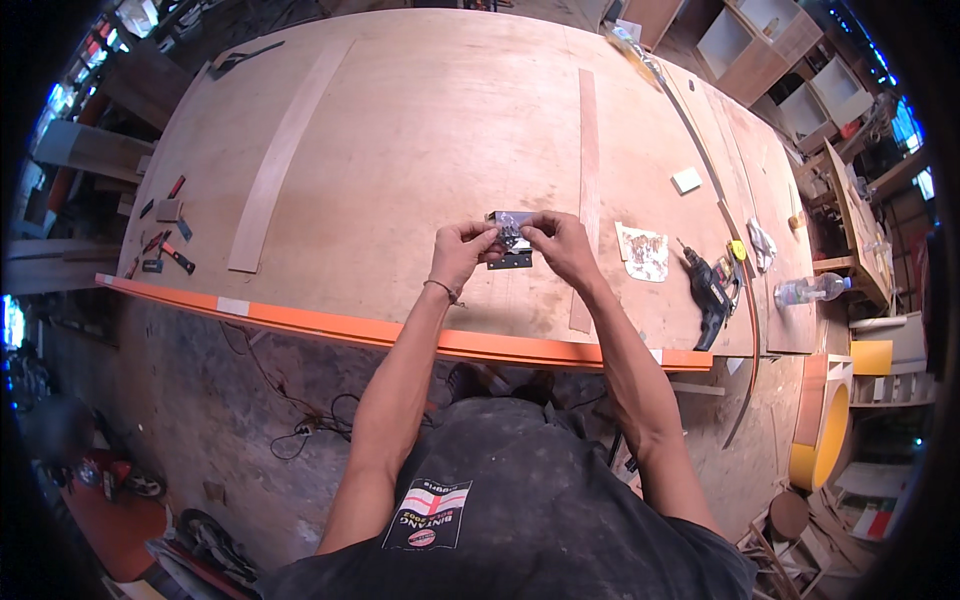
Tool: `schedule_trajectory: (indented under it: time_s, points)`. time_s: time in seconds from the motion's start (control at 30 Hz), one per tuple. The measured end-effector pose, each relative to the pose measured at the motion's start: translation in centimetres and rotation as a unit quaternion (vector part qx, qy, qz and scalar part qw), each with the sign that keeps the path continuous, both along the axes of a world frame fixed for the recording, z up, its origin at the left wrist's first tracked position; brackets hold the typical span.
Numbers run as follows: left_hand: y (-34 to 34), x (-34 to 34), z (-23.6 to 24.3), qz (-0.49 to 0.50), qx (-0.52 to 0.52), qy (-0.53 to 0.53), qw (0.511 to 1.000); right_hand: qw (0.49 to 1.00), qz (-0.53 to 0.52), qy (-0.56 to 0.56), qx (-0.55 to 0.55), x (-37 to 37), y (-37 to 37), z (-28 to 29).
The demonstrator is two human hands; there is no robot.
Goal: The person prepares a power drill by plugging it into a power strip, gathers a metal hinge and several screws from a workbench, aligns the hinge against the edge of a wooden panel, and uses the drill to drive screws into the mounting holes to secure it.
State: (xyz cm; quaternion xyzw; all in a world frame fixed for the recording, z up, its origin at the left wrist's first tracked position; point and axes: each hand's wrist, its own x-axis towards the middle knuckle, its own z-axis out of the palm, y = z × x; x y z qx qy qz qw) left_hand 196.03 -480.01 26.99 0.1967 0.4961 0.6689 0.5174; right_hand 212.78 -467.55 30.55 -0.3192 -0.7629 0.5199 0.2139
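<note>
My left hand (pixel 462 250) and my right hand (pixel 557 243) both pinch a small clear packet (pixel 512 233) with dark bits in it, probably small hardware, too small to make out. Beneath it on the plywood table (pixel 390 150) lies a dark metal plate (pixel 510 260) with small holes, like a hinge. An orange strip (pixel 480 342) with white patches runs along the near edge, under my forearms. A thin pale wood strip (pixel 585 130) lies just right of my hands, and beyond it a stained white paper (pixel 645 253).
Hand tools (pixel 175 250) lie at the left. At the right are a drill (pixel 710 295), yellow tape measure (pixel 739 250), plastic bottle (pixel 810 288) and white block (pixel 687 180). Cables (pixel 310 420) lie on the floor; wooden cabinets (pixel 750 50) stand behind; a motorbike (pixel 125 475) stands lower left.
</note>
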Motion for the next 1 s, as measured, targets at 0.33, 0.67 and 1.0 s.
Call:
schedule_trajectory:
  time_s: [0.33, 0.67, 1.0]
  points:
    - [0.7, -1.0, 1.2, -0.008, 0.010, 0.386, 0.922, 0.961, 0.086, -0.147, 0.217, -2.5, 0.0, 3.4]
    - [2.2, -3.5, 1.8, 0.119, 0.084, 0.600, 0.786, 0.980, -0.007, -0.131, 0.147, -7.6, 0.1, 3.4]
    - [5.2, -7.7, -3.1, 0.179, -0.071, 0.334, 0.923, 0.969, -0.141, -0.007, -0.203, -12.0, 1.8, -5.9]
